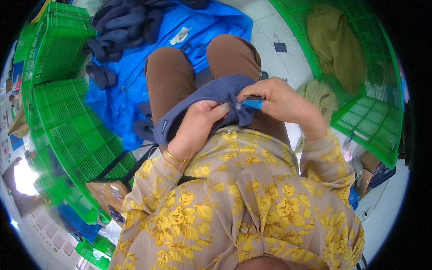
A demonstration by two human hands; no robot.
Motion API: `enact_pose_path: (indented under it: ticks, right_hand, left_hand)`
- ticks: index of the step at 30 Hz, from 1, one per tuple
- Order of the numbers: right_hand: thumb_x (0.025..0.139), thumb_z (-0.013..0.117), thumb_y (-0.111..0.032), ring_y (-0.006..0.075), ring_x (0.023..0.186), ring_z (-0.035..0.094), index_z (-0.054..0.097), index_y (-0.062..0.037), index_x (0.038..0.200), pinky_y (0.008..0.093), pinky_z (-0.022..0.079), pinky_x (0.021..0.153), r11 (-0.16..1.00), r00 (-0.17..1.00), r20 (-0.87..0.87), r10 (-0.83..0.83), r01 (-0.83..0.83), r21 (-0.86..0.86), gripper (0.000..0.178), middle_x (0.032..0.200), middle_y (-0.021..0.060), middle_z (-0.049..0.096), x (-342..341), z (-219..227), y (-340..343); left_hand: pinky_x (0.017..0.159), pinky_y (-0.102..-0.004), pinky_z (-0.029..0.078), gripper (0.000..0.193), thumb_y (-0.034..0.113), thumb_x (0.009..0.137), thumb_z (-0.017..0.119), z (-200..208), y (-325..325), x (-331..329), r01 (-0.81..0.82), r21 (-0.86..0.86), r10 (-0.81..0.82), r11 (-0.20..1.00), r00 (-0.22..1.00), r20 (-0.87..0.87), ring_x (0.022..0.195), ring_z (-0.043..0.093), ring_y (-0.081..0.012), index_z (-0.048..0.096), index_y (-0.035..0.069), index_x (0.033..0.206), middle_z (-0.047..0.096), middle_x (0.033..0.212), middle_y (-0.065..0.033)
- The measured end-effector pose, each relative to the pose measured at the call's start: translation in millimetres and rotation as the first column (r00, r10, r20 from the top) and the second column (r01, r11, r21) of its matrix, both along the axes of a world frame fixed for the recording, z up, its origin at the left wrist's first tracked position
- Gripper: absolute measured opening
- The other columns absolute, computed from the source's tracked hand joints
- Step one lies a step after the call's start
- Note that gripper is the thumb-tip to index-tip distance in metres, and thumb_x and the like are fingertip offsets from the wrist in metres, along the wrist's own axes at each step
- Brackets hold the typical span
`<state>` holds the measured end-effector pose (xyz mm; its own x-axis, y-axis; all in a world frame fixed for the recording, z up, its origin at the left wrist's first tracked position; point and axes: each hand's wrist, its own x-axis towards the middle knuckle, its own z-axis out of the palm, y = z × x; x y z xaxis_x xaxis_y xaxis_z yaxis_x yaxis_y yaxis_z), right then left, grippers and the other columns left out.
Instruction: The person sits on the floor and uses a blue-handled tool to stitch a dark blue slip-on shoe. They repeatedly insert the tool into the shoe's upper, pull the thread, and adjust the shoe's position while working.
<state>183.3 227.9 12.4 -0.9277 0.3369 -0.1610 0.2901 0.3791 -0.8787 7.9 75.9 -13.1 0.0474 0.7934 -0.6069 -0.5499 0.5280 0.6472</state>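
Observation:
A navy cloth band, curved like a loop with a gathered, knotted end and a small dark label, lies across my lap. My left hand reaches into the loop, thumb pressing the cloth near the gathered end. My right hand is closed at that same end, fingertips pinching beside the knot. Bright blue material shows at its thumb; whether it is a finger wrap or a small tool's handle I cannot tell. Between the two hands a small clear, shiny bit sits on the cloth.
A blue plastic sheet spreads beyond my knees, bearing a pile of similar navy pieces and a white scrap. Green crates stand on the left. Another green crate at right holds olive cloth. A dark square scrap lies on the floor.

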Motion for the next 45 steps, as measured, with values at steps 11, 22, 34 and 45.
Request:
enact_pose_path:
  ticks: [11,22,34,45]
  right_hand:
    - [0.078,0.065,-0.018,0.0376,0.072,0.065,0.058,-0.0042,0.097,0.0464,0.051,0.065,0.924,0.956,0.157,-0.249,0.186,0.334,0.025,0.081,0.0174,0.068,-14.7,16.5,-32.8]
    - [0.078,0.062,-0.007,0.0407,0.075,0.065,0.047,-0.0104,0.121,0.0479,0.051,0.068,0.945,0.96,0.064,-0.272,0.255,0.204,0.046,0.088,0.0193,0.068,-22.1,3.3,-44.5]
    - [0.075,0.061,-0.005,0.0269,0.067,0.064,0.058,-0.0077,0.083,0.0385,0.052,0.06,0.724,0.995,-0.029,0.092,-0.047,0.688,0.01,0.092,0.0078,0.055,-31.2,47.7,-39.8]
    - [0.073,0.063,-0.004,0.0288,0.069,0.064,0.059,-0.0063,0.09,0.0401,0.051,0.061,0.735,0.975,0.06,0.215,-0.201,0.647,0.017,0.088,0.01,0.054,-33.3,47.8,-29.9]
  left_hand:
    - [0.063,-0.019,0.043,0.013,0.014,0.095,0.061,6.6,-1.8,3.1,-0.065,0.02,0.066,0.998,0.998,-0.02,0.066,0.053,-0.0042,0.068,0.003,0.094,0.066,0.08,0.0018]
    - [0.067,-0.0188,0.043,0.013,0.014,0.094,0.062,0.2,-5.3,5.7,-0.114,0.025,0.114,0.993,0.993,0.015,0.072,0.055,-0.0044,0.068,0.003,0.097,0.066,0.085,0.0018]
    - [0.078,-0.0206,0.047,0.017,0.008,0.094,0.059,0.2,-7.2,8.9,-0.157,0.082,0.152,0.984,0.987,0.058,0.087,0.059,-0.0056,0.066,0.0,0.107,0.067,0.101,-0.0018]
    - [0.083,-0.0257,0.05,0.018,0.004,0.092,0.059,4.5,-8.2,10.9,-0.133,0.088,0.133,0.987,0.991,0.009,0.092,0.063,-0.0102,0.067,0.002,0.108,0.069,0.104,-0.0047]
